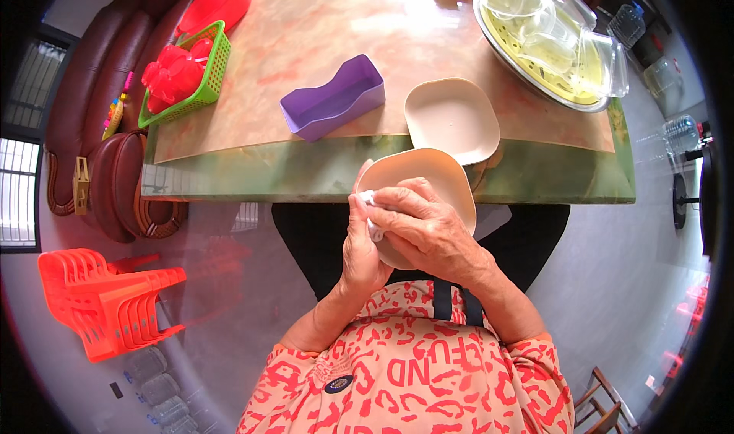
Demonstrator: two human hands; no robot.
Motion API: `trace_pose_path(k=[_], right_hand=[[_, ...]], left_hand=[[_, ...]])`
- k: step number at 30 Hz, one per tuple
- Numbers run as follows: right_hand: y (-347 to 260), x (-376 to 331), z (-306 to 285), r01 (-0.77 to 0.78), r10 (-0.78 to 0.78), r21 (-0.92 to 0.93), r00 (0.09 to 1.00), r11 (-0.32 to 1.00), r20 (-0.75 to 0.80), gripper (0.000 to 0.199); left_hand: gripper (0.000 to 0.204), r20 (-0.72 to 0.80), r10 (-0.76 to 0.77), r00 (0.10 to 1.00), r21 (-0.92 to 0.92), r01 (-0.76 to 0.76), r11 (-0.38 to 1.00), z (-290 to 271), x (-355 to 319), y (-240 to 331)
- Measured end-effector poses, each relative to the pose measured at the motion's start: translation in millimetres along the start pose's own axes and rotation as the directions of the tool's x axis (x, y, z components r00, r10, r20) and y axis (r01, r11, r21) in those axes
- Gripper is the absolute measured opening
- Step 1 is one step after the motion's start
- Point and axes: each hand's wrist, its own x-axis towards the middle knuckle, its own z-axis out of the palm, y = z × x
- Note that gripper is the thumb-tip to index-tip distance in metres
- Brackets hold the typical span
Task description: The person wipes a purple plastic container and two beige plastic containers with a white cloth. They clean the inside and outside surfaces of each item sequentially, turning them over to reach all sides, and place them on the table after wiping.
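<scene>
A beige square bowl with rounded corners [432, 168] is tilted above my lap at the table's near edge. My left hand [359, 247] grips its left side, thumb at the rim. Between the fingers of my right hand [432, 227] is a bunched white cloth or tissue [375, 232], pressed to the bowl's left rim. The right hand hides much of the bowl's inside. Just beyond, on the table, lies a second beige square dish [453, 117]. To its left stands a purple open holder with a notched side [334, 104].
The table [252, 113] has a green stone-look border. At its left are a green basket [219, 61] of red plastic items and a red basin [219, 7]. A yellow strainer in a metal basin [535, 82] holds clear containers at right. Stacked red stools [111, 304] stand lower left.
</scene>
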Motion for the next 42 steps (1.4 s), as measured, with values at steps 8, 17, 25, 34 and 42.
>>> trace_pose_path(k=[8,17,25,34,42], right_hand=[[4,15,10,-0.183,0.129,-0.24,0.966,0.953,-0.223,0.033],[13,16,9,-0.273,0.188,-0.256,0.931,0.928,-0.312,0.028],[16,22,10,0.069,-0.056,0.057,0.978,0.996,-0.203,0.028],[17,21,14,-0.002,-0.004,-0.031,0.975,1.0,-0.223,0.028],[14,4,-1,0.097,-0.109,0.159,0.992,0.982,0.066,0.019]], left_hand=[[0.048,-0.06,0.035,0.998,0.097,-0.03,0.995,6,1,-6],[0.056,0.029,0.081,0.996,0.08,-0.083,0.993,4,5,-7],[0.056,0.015,0.068,0.998,0.044,-0.069,0.997,-7,7,-8],[0.06,-0.009,0.023,1.0,0.029,-0.022,0.999,-5,11,-4],[0.06,-0.066,-0.11,0.992,-0.13,0.101,0.986,-17,11,5]])
